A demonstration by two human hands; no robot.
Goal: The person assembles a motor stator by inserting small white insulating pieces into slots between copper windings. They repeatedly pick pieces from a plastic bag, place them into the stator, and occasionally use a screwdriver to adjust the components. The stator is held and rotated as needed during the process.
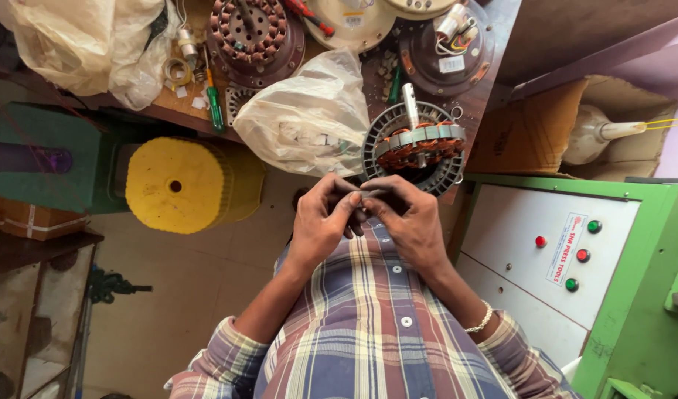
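Close to the person's chest, the left hand [320, 222] and the right hand [409, 222] come together. Their fingertips are pressed on a small dark piece [368, 194], pinching it from both sides. It is too tiny and hidden to tell what it is. Holding it near the body keeps it steady and easy to see.

Just past the hands, a round fan motor [415, 144] with copper wire coils sits at the edge of the table [180, 103]. Its metal shaft sticks up. It is near, so the hands can get to it fast. Beside it lies a crumpled plastic bag [309, 118], hanging a bit over the table edge. A green screwdriver [215, 103] lies farther left, and another motor [251, 33] sits behind it.

A yellow round stool [178, 185] stands on the floor on the left, well apart from the hands. On the right, a green machine [634, 295] with red and green buttons [583, 255] is close to the right arm, so that side is tight. The floor on the left gives more open room.
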